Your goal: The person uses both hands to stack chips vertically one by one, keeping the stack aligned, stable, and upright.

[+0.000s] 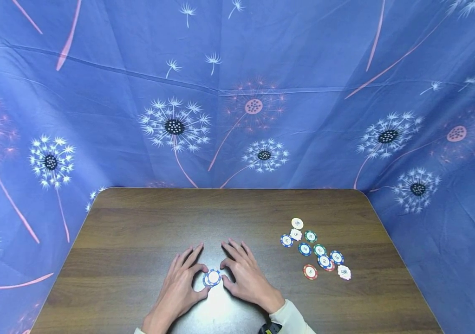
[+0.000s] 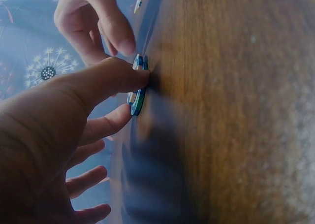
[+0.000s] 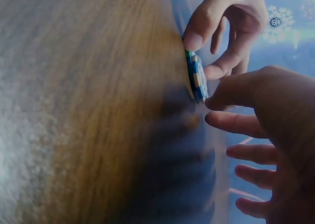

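Two blue-and-white poker chips (image 1: pixel 213 277) lie overlapped near the front middle of the table, the upper one offset to the right. My left hand (image 1: pixel 180 284) pinches them between thumb and index finger at their left side, its other fingers spread forward. The left wrist view shows the left thumb over the edges of the chips (image 2: pixel 140 101), hiding part of them. My right hand (image 1: pixel 247 277) is at their right side with fingers extended. Its thumb tip (image 3: pixel 210 104) is right by the chip edge; whether it touches is hard to tell.
Several loose poker chips lie scattered on the right of the wooden table (image 1: pixel 137 222), including a red chip (image 1: pixel 310 272), a green chip (image 1: pixel 310 236) and a white chip (image 1: pixel 297 223). Some overlap. A blue dandelion-print cloth (image 1: pixel 220 116) hangs behind and beside the table.
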Demonstrator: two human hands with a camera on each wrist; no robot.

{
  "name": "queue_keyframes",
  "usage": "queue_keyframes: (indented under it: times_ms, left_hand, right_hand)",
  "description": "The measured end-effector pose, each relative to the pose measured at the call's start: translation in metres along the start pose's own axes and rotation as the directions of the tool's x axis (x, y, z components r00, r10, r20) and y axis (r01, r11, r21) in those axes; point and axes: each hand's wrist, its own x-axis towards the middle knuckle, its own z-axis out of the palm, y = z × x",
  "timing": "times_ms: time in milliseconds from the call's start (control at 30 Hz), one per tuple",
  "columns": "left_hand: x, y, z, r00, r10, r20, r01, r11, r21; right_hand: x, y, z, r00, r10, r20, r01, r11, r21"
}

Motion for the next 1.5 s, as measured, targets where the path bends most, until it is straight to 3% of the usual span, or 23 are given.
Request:
queue_keyframes:
  times_ms: [400,1100,1500]
  left_hand:
    - [0.000,0.000,0.002,1.000,0.008,-0.001,-0.008,1.000,0.012]
    - [-0.002,0.001,0.003,1.000,0.008,0.006,-0.008,1.000,0.012]
    - [0.000,0.001,0.002,0.999,0.037,-0.013,-0.037,0.999,0.000]
  right_hand:
    - [-0.001,-0.004,0.006,1.000,-0.004,0.022,0.005,1.000,-0.015]
    - [0.000,-0.014,0.015,0.999,0.031,0.043,-0.033,0.998,0.050]
    - [-0.003,-0.010,0.012,0.999,0.037,-0.020,-0.035,0.994,0.107]
